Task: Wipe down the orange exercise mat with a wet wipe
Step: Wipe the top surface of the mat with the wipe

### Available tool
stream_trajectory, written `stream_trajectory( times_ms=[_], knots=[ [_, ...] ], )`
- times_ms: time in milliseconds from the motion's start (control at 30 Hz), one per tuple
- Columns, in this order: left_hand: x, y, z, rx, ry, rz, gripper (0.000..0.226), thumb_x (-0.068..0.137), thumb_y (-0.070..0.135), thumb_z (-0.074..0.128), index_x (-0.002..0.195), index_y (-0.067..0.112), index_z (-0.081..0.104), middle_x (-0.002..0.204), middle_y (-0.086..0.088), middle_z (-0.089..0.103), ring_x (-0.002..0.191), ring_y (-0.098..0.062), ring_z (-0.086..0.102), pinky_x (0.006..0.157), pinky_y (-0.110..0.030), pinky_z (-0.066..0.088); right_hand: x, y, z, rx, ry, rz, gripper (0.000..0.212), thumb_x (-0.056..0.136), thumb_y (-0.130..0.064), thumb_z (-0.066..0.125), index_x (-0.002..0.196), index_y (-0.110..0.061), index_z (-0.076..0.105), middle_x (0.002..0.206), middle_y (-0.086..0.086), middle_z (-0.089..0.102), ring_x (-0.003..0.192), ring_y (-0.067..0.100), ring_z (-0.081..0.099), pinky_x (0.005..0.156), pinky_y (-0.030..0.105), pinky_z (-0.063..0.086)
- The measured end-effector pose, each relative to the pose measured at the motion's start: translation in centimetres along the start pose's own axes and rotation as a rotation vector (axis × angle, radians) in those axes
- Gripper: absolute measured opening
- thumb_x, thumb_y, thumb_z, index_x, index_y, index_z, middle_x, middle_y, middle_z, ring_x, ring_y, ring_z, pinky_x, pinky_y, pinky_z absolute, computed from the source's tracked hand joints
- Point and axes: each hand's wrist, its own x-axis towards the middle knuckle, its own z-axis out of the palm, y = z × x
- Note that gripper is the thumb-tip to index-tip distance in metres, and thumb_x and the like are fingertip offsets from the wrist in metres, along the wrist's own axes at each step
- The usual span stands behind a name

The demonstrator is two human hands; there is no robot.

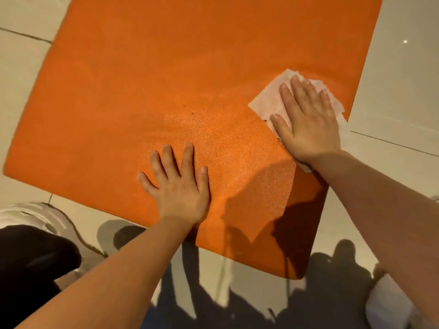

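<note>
Forearms reach in from the bottom edge of my head view, both bare and stretched forward over the orange exercise mat (pixel 166 79), which lies flat on the pale tiled floor (pixel 403 67). I see the left hand (pixel 178 184) palm down, fingers straight and spread, pressing the mat near its closest edge and holding nothing. Ahead and to its right, the right hand (pixel 306 119) lies flat, fingers straight and together, pressing the wet wipe (pixel 268 100) onto the mat beside its right edge.
</note>
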Motion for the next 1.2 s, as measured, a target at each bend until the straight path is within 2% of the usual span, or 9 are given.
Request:
stream_trajectory(
  times_ms=[133,233,400,500,600,733,933,1100,1200],
  knots=[
    [2.1,-1.6,-5.8,0.151,-0.568,0.129,0.073,0.098,0.062,0.034,0.152,0.046,-0.011,0.162,0.000,-0.025,0.148,-0.028,-0.023,0.118,-0.055,-0.003,0.0,0.4,-0.3,-0.021,-0.049,0.025,0.079,0.092,-0.070,0.010,0.157,-0.026,0.007,0.165,0.001,0.001,0.152,0.018,-0.002,0.120,0.041,-0.007],
    [4.6,-3.4,-11.0,0.291,-0.710,0.397,0.059,0.102,0.050,0.039,0.154,0.039,0.016,0.163,-0.002,0.008,0.148,-0.029,0.015,0.117,-0.040,0.022,-0.3,-0.1,0.0,-0.034,-0.129,0.048,0.086,0.086,-0.078,0.008,0.157,-0.030,-0.001,0.165,-0.001,-0.007,0.151,0.019,-0.009,0.119,0.044,-0.011],
    [4.8,-6.7,-16.3,0.793,-0.613,0.790,0.053,0.101,0.055,0.029,0.152,0.040,0.021,0.156,0.006,0.027,0.136,-0.019,0.039,0.106,-0.031,0.037,-1.5,-2.7,0.9,-0.027,-0.137,0.027,0.070,0.092,-0.058,-0.005,0.156,-0.032,0.002,0.165,0.000,-0.002,0.151,0.023,-0.006,0.118,0.043,-0.013],
    [3.8,-9.9,-15.0,0.443,-0.618,0.659,0.065,0.091,0.070,0.027,0.145,0.037,0.037,0.144,0.010,0.041,0.127,-0.015,0.047,0.102,-0.031,0.041,-4.2,-5.8,1.1,0.052,-0.183,-0.107,0.059,0.096,-0.052,0.000,0.153,-0.033,0.003,0.164,-0.003,0.005,0.152,0.024,0.001,0.120,0.039,-0.011],
    [2.4,-12.8,-10.2,0.170,-0.460,0.543,0.090,0.072,0.075,0.012,0.144,0.030,0.044,0.140,0.002,0.045,0.125,-0.024,0.049,0.098,-0.039,0.045,-9.9,-10.2,2.0,0.148,-0.195,-0.277,0.053,0.105,-0.045,0.010,0.153,-0.028,0.026,0.160,-0.001,0.025,0.149,0.026,0.017,0.120,0.043,0.005],
    [1.4,-15.6,-5.9,0.092,-0.218,0.583,0.059,0.093,0.063,0.030,0.134,0.025,0.051,0.129,-0.011,0.052,0.114,-0.032,0.047,0.083,-0.055,0.053,-16.9,-15.1,4.3,0.054,-0.220,-0.557,0.054,0.104,-0.048,0.023,0.152,-0.025,0.034,0.159,0.001,0.029,0.149,0.026,0.018,0.120,0.049,0.009],
    [1.4,-17.2,-5.1,0.199,-0.106,0.510,0.055,0.100,0.054,0.025,0.144,0.026,0.043,0.148,-0.014,0.044,0.133,-0.038,0.038,0.093,-0.070,0.033,-14.6,-14.1,4.7,0.030,-0.239,-0.675,0.061,0.102,-0.057,0.024,0.154,-0.025,0.028,0.161,0.002,0.024,0.149,0.025,0.020,0.121,0.045,0.009],
    [1.2,-17.7,-4.4,0.219,-0.192,0.495,0.059,0.102,0.057,0.014,0.150,0.029,0.031,0.155,-0.012,0.037,0.139,-0.040,0.032,0.093,-0.075,0.032,-3.9,-9.6,3.0,0.015,-0.135,-0.226,0.071,0.095,-0.064,0.011,0.156,-0.027,0.014,0.161,-0.002,0.001,0.150,0.019,0.003,0.119,0.034,-0.008],
    [1.5,-17.6,-4.5,0.201,-0.190,0.485,0.060,0.101,0.058,0.015,0.150,0.030,0.033,0.155,-0.012,0.037,0.139,-0.041,0.033,0.093,-0.076,0.032,2.6,-5.2,0.7,-0.021,-0.166,-0.014,0.074,0.093,-0.065,0.008,0.157,-0.028,0.003,0.164,0.003,-0.007,0.151,0.023,-0.007,0.120,0.040,-0.007]
  ],
)
